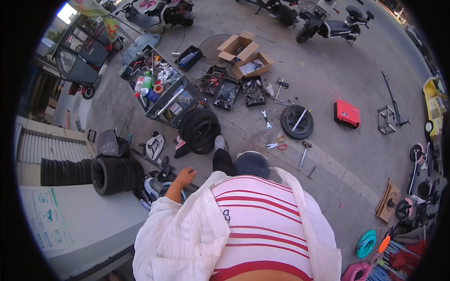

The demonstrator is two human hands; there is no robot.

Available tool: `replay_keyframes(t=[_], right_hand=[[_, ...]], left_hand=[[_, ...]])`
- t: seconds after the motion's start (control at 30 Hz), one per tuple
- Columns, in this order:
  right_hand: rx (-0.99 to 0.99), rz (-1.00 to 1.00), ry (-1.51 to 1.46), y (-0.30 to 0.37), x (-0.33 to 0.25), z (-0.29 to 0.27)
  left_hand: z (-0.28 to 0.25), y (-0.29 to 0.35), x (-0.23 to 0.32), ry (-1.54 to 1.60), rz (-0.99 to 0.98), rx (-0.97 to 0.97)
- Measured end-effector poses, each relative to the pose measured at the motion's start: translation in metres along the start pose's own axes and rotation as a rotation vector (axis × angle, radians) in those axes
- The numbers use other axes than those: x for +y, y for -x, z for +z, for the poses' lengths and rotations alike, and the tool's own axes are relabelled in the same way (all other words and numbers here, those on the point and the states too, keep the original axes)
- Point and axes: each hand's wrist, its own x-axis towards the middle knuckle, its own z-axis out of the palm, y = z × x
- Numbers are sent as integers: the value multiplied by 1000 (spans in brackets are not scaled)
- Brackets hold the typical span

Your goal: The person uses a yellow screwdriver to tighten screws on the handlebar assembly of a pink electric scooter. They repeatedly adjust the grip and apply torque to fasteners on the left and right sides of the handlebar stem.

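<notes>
My left hand (186, 176) hangs low beside my left thigh. Its fingers are loosely curled, and no object shows in them. Closest to it are dark rods and parts on the ground, and a pile of black tyres (191, 133) farther ahead. My right hand does not appear; the right side of my white shirt (323, 234) shows without it. On the pavement in front of me are orange-handled scissors (281, 146), a wrench (267, 120), a hammer (303, 154) and a small black wheel (307, 126) with a light rod lying across it.
A round dark stool seat (252, 165) is just ahead. Left of centre stands a grey tool cart (180, 89) loaded with bottles and tools. Parts trays (254, 92), cardboard boxes (255, 65) and a red case (347, 114) lie beyond. Parked scooters (335, 28) line the back.
</notes>
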Motion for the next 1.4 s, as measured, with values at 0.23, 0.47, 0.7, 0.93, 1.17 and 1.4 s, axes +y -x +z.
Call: replay_keyframes(t=[0.23, 0.47, 0.7, 0.93, 1.17, 1.4], right_hand=[[-27, -14, 182, 34, -131, 134], [-61, -165, 270, 112, -274, 263], [137, 2, 280, 173, -277, 296], [352, 253, 287, 247, -216, 248], [462, 320, 189, 313, -164, 237], [380, 370, 138, 309, -122, 242]], left_hand=[[-258, -225, -29, 544, -158, 476], [-356, -469, -180, 489, -377, 672], [-389, -603, -258, 446, -617, 563], [-347, -714, -398, 215, -407, 655], [-238, -726, -277, 361, 53, 706], [-142, -510, -81, 676, 162, 30]])
